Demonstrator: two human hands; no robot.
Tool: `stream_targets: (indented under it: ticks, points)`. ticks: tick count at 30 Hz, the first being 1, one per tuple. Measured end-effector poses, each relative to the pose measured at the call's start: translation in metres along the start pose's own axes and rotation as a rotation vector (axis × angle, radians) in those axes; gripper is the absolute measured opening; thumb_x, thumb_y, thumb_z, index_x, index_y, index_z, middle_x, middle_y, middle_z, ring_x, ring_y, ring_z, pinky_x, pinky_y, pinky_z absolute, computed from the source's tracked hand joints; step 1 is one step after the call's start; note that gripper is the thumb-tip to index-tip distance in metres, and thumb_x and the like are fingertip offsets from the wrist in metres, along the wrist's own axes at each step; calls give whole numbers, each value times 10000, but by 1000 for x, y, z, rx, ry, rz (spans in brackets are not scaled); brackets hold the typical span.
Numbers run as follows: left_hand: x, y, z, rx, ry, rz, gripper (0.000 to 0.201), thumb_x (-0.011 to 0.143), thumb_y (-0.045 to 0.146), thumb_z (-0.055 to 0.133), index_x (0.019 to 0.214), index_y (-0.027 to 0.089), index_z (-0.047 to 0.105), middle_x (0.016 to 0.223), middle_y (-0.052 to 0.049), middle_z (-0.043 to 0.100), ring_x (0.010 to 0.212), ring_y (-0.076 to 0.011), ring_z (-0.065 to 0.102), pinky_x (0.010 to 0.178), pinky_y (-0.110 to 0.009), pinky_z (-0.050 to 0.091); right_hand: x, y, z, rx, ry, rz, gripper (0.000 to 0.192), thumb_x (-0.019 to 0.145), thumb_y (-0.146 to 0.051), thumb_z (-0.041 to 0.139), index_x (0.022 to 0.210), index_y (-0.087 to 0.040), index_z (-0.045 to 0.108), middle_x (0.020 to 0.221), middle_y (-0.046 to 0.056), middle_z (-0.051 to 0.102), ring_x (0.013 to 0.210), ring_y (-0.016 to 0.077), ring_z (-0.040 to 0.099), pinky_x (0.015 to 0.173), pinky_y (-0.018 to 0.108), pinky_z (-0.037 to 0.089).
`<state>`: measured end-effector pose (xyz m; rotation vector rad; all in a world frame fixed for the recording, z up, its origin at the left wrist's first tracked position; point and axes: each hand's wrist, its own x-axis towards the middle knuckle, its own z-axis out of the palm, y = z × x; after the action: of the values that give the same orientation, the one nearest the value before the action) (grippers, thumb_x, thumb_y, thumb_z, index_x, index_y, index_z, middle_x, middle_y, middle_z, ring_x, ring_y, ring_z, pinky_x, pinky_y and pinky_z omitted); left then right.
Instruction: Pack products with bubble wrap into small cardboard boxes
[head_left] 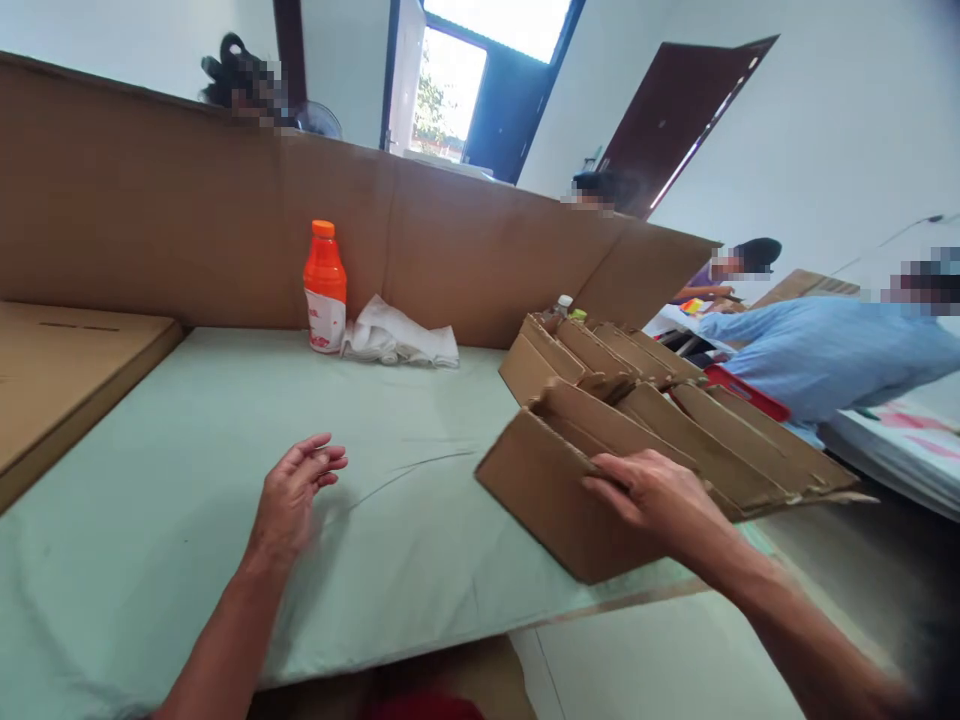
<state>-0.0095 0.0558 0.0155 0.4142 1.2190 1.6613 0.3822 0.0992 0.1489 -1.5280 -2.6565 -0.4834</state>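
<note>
My right hand (649, 495) pinches the upper edge of a brown cardboard divider box (536, 485) at the table's right end. This box has several open compartments; what lies inside them is hidden. Behind it stands a second row of cardboard compartments (544, 365). Held over the pale green table cover (405, 510), my left hand (296, 490) has its fingers loosely bent and apart, with nothing in them. An orange bottle (325, 290) with a white label stands farther back, beside a crumpled white cloth (405, 335).
A tall cardboard panel (465, 240) runs along the table's back edge. At left lies a flat cardboard carton (75, 370). Small bottle tops (564, 303) show behind the compartments. A person in a light blue shirt (832, 345) and other people are beyond the table.
</note>
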Motion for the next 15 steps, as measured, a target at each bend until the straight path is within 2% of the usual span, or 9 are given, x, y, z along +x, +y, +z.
stream_targets:
  ticks: [4, 6, 7, 9, 11, 13, 15]
  points:
    - [-35, 5, -12, 157, -11, 148, 454, 667, 400, 817, 1042, 168, 709, 910, -58, 758, 872, -210, 696, 723, -287, 500, -4, -64, -24, 304, 85, -449, 273, 1012, -256, 483, 847, -225, 698, 750, 21, 733, 672, 164, 618, 737, 317, 456]
    - [-50, 4, -18, 235, 4, 176, 424, 713, 402, 804, 1064, 182, 715, 949, -57, 761, 912, -212, 697, 753, -286, 513, -3, -80, -36, 450, 120, -554, 289, 1030, -250, 457, 886, -236, 707, 795, 19, 747, 692, 164, 639, 797, 348, 476]
    - [-56, 4, -22, 264, 20, 175, 419, 721, 401, 806, 1072, 191, 717, 960, -53, 761, 923, -213, 699, 770, -287, 520, -4, -81, -39, 514, 165, -547, 270, 1028, -248, 462, 928, -246, 713, 838, 21, 759, 734, 171, 664, 833, 364, 485]
    - [-68, 3, -30, 300, 52, 145, 427, 717, 405, 820, 1084, 209, 722, 978, -43, 762, 937, -216, 702, 799, -287, 533, -9, -74, -36, 622, 303, -427, 228, 1015, -240, 488, 1038, -273, 713, 928, 26, 771, 830, 193, 699, 894, 399, 495]
    - [-78, 3, -39, 318, 84, 102, 449, 702, 419, 833, 1093, 226, 727, 994, -35, 761, 956, -226, 704, 816, -287, 545, -19, -58, -23, 694, 411, -227, 224, 1007, -230, 502, 1077, -294, 705, 944, 30, 768, 868, 214, 704, 888, 423, 510]
    - [-86, 2, -49, 348, 108, 60, 476, 674, 436, 843, 1090, 231, 735, 1002, -39, 761, 984, -249, 703, 829, -297, 558, -32, -42, -3, 727, 419, -27, 202, 999, -238, 524, 1049, -303, 709, 914, 32, 761, 849, 223, 702, 827, 413, 537]
    - [-94, -2, -60, 365, 130, 12, 524, 609, 440, 872, 1067, 219, 749, 1005, -62, 765, 1010, -289, 700, 848, -323, 571, -46, -32, 20, 723, 350, 110, 151, 980, -272, 568, 1015, -302, 711, 892, 29, 760, 819, 219, 711, 775, 379, 563]
